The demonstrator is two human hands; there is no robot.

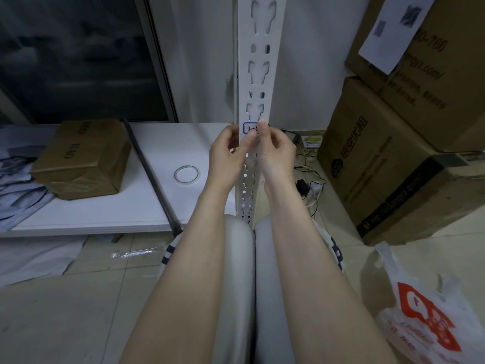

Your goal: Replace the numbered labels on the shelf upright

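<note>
A white slotted shelf upright (258, 74) rises in the middle of the view. A small white label (249, 128) with a blue border and the handwritten start "2-" sits on it at hand height. My left hand (227, 151) is against the upright's left side with its fingers at the label's lower left. My right hand (275, 151) covers the label's right part, fingertips pinching at its edge. Whether the label is stuck down or lifted I cannot tell. A roll of clear tape (186, 174) lies on the white shelf board (105, 214) to the left.
A brown cardboard box (84, 158) and a black rod (152, 174) lie on the board. Stacked cartons (388, 153) stand at right, with cables and a charger (307, 185) on the floor. A white and red plastic bag (425, 319) lies at lower right.
</note>
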